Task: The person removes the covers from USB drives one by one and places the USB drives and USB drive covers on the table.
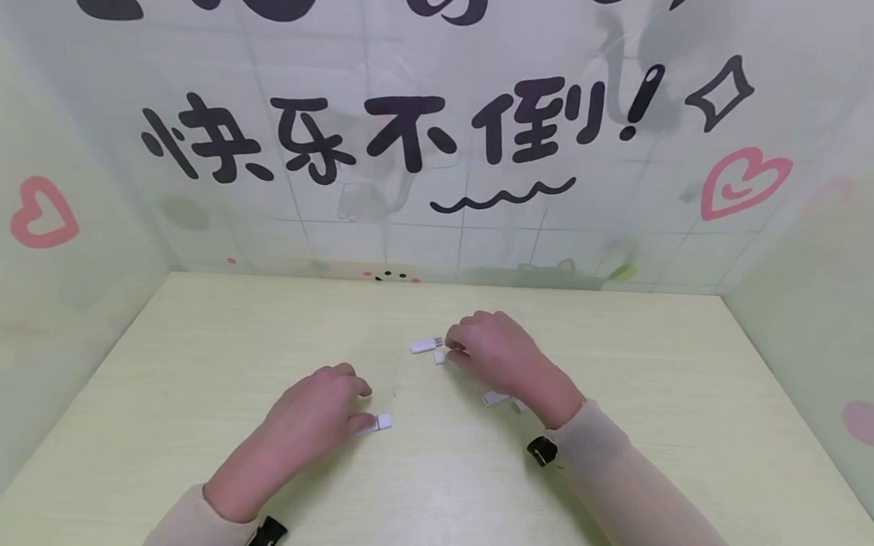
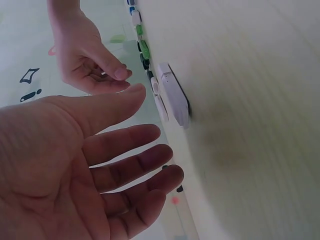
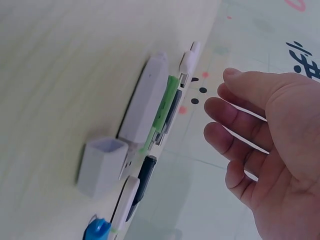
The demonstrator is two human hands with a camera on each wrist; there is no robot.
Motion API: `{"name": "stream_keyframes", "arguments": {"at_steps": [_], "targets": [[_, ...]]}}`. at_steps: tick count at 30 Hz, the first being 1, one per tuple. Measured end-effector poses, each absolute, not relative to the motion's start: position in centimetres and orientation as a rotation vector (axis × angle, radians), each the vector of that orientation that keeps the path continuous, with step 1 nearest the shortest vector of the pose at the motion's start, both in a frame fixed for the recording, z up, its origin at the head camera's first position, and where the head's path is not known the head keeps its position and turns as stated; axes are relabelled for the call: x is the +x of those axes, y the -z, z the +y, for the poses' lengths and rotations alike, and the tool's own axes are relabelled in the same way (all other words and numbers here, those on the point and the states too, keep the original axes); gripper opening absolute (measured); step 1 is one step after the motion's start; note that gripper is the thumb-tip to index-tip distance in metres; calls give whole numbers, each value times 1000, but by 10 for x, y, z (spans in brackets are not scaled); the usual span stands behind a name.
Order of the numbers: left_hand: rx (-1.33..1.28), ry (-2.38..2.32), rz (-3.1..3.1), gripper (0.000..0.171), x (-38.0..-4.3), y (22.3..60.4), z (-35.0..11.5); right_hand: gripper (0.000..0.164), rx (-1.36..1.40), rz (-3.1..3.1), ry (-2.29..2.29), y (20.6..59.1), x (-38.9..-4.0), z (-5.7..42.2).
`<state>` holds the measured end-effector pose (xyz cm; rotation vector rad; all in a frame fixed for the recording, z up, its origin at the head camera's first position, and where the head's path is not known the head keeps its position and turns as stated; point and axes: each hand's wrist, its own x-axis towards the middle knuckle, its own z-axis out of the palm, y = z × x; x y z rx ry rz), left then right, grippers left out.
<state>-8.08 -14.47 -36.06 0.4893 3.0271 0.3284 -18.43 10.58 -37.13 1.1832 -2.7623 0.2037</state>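
Observation:
My left hand is above the table, fingers loosely bent and holding nothing. Below its thumb lies a white capped USB stick, which the left wrist view shows flat on the wood just past the fingertips. My right hand hovers farther back, with relaxed fingers and an empty palm. Close to its fingertips are a white USB stick with its metal plug bare and a small white cap. Under the right wrist another white USB stick is partly hidden, a loose cap beside it.
The right wrist view shows a green USB stick, a black one and a blue piece on the pale wooden table. Printed walls enclose its back and sides. Black straps sit at both wrists.

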Motion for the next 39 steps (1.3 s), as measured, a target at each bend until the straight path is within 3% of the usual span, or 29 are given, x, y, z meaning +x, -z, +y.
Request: {"name": "stream_keyframes", "arguments": {"at_steps": [8, 14, 21, 32, 39], "targets": [[503, -331, 2984, 31, -79, 366, -144, 19, 1170, -2761, -321, 367, -166, 124], [480, -378, 2951, 26, -79, 368, -143, 21, 1145, -2720, -401, 368, -153, 137], [495, -441, 2929, 8, -77, 368, -140, 20, 1148, -2687, -473, 370, -145, 147], [466, -464, 2971, 6, -84, 370, -137, 17, 1164, -2682, -480, 372, -140, 151], [654, -405, 3129, 5, -98, 369, -129, 19, 1165, -2664, -469, 370, -142, 148]]}}
